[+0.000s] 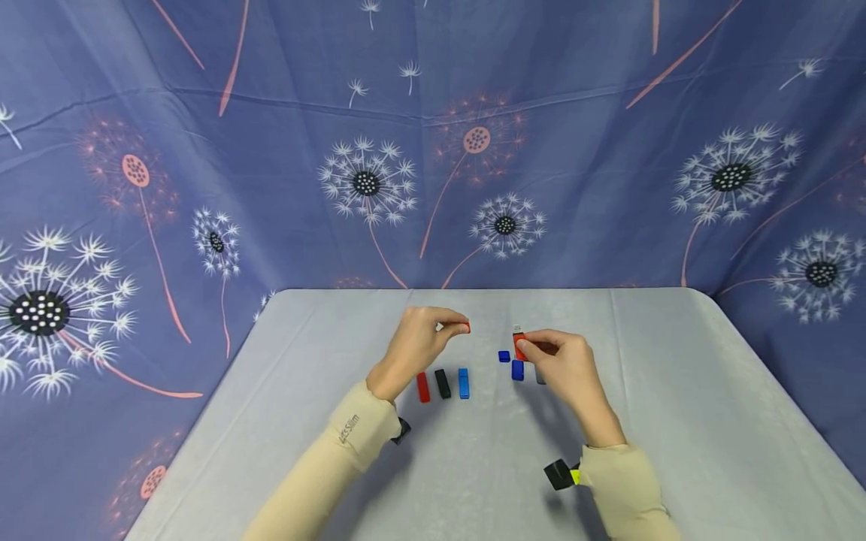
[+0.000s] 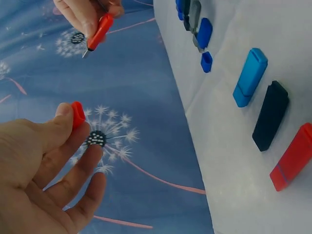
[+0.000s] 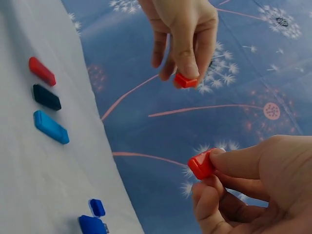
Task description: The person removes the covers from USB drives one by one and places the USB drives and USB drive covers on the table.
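Raised above the table, my left hand (image 1: 421,340) pinches a small red cap (image 2: 78,114) between thumb and fingertip, its other fingers spread. To its right, my right hand (image 1: 567,367) pinches a red USB flash drive (image 1: 520,347) whose metal plug is bare. Cap and drive are apart. Under the right hand lie a dark blue flash drive (image 1: 517,370) and, separate from it, a dark blue cap (image 1: 504,356). A grey item (image 1: 540,376) there is partly hidden by that hand.
Near the left forearm, a red flash drive (image 1: 423,387), a black one (image 1: 443,383) and a light blue one (image 1: 463,383) lie side by side on the pale-covered table (image 1: 676,421). Behind the table hangs a blue dandelion-print cloth (image 1: 582,68).
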{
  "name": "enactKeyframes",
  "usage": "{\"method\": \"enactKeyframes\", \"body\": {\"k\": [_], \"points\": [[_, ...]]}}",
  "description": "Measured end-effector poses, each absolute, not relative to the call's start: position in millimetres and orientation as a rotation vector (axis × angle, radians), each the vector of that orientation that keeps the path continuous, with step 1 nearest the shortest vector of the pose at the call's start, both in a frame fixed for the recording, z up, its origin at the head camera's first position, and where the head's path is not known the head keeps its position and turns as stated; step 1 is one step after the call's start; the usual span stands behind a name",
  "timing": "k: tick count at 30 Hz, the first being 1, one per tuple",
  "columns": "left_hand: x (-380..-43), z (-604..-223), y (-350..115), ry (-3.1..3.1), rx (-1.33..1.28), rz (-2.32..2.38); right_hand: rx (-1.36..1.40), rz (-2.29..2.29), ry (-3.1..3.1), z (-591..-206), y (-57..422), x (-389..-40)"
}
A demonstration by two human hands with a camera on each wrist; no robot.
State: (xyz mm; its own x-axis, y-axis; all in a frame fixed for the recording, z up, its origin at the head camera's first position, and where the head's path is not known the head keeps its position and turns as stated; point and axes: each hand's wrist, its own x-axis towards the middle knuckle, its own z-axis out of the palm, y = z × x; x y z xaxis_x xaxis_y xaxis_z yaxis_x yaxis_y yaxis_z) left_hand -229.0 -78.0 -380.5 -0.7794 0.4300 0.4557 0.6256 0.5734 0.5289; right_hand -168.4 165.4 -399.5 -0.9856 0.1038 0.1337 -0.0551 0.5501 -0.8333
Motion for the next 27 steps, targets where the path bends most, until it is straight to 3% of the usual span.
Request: {"method": "enactKeyframes", "body": {"k": [27], "points": [[-264,-403,-47,-2.81,-0.832,-0.896,-0.054,1.363,-2.709,-436,153,-205]]}}
